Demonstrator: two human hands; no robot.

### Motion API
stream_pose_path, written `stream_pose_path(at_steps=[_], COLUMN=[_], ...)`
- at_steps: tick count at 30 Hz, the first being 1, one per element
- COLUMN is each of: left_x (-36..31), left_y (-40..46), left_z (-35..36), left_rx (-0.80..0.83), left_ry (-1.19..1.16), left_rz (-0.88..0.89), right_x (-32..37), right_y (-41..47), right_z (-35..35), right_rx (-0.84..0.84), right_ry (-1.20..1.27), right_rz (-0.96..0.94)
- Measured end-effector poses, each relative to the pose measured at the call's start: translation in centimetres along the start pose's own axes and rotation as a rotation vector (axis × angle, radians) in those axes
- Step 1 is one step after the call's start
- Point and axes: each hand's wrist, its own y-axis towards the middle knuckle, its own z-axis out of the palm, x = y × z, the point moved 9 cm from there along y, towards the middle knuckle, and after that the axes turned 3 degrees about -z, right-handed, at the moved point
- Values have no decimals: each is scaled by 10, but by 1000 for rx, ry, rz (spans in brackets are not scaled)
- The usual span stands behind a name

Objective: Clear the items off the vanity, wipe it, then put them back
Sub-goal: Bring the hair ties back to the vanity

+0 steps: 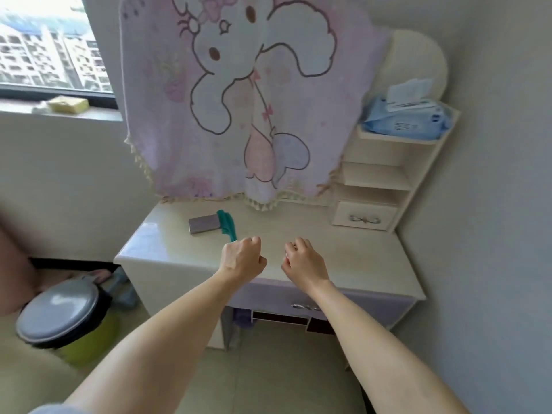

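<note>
Fingers of left hand [242, 258] curled into a fist around the handle end of a teal comb [227, 223]; comb's toothed part sticks out beyond the knuckles toward the back of the vanity top [358, 258]. Fingers of right hand [301, 259] curled loosely inward, nothing visible in them, hand hovering over the middle of the top near the front edge. Both hands close together, not touching. Grey flat rectangular box [204, 224] lies on the top toward the back-left corner, touching or just beside the comb's far end, cannot tell which. Pink cartoon cloth [239, 100] hangs over the mirror area, its fringe reaching the back edge. Small shelf unit [385, 174] with a drawer stands at the back-right corner; blue wipes pack [409, 122] on its top shelf. Lidded bin [62, 318] on floor left of the vanity. Yellow sponge [68, 104] on the windowsill.
</note>
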Motion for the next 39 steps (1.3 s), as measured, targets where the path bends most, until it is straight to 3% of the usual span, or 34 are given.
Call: stream_pose_path(at_steps=[8,15,20,26,35,39], left_x=[48,69,73,76,87,94], left_y=[116,211,234,250,254,240], left_z=[54,121,172,213,225,235], left_rx=[68,274,424,531,373,399], left_ry=[-16,-60,-81,-144,-304,-142], left_rz=[-35,46,33,-22,50,196], right_x=[-35,-65,-72,-74,-76,-82], right_y=[108,164,174,179,186,176], right_z=[102,175,221,258,265,275], right_rx=[206,367,483,510,342,416], right_ry=[54,110,102,148,225,192], right_rz=[64,181,149,107,-5,-26])
